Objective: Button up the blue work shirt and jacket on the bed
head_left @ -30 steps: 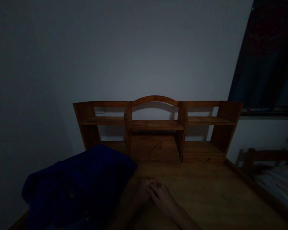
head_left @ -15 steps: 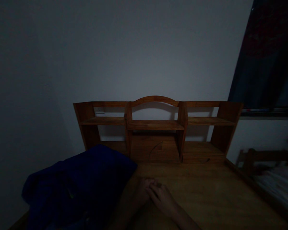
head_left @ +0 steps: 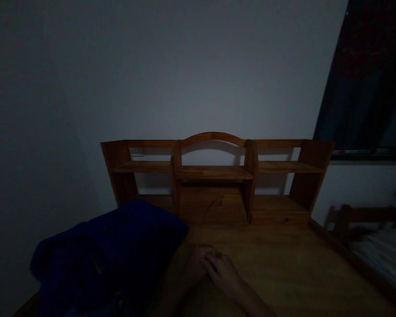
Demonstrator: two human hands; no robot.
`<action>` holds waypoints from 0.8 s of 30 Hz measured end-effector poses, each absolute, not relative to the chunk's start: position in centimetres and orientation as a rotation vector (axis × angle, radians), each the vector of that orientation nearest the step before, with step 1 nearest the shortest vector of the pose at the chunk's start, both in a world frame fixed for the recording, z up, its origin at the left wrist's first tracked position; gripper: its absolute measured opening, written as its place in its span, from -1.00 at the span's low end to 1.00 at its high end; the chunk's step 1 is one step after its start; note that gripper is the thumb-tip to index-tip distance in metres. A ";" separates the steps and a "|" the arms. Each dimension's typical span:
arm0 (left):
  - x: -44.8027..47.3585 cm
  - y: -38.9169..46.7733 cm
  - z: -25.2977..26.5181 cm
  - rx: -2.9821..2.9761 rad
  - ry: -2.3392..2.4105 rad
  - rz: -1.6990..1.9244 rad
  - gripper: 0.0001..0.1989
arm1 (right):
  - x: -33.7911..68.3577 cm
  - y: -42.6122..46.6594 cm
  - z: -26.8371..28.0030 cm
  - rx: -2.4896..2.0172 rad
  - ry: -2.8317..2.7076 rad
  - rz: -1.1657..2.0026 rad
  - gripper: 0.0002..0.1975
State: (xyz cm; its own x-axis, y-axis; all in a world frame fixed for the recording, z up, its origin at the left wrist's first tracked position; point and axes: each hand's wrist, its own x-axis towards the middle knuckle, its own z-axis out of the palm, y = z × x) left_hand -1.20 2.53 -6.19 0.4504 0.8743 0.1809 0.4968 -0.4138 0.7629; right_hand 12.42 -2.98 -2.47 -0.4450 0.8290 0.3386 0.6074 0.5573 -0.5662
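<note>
My left hand and my right hand are clasped on the wooden desk. The right fingers fold across the left ones, and both hands are closed. No object shows in either of them. Close by on the left lies a bulky dark blue cloth item, apparently a garment or bag, with small pale marks on it. Its exact kind is too dark to make out, and my left forearm fades into shadow beside it.
A wooden shelf unit with several compartments stands along the desk's back, against a pale wall. A socket shows through its left side. Right of the desk are a wooden bed frame and a dark curtained window.
</note>
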 end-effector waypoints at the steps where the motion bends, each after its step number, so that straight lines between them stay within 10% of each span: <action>1: -1.2 2.5 -6.1 2.066 1.129 0.773 -0.75 | 12.4 -3.0 -2.5 -1.156 -2.204 0.486 -0.63; 24: -1.2 2.3 -6.0 2.096 1.082 0.808 -0.71 | 12.3 -2.8 -2.8 -1.172 -2.187 0.504 -0.62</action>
State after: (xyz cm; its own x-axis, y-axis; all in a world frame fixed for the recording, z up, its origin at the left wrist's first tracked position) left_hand -1.22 2.29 -5.99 0.4725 0.8514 0.2278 0.4601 -0.4588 0.7601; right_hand 12.29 -2.84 -2.76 -0.4300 0.8415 0.3269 0.6139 0.5381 -0.5775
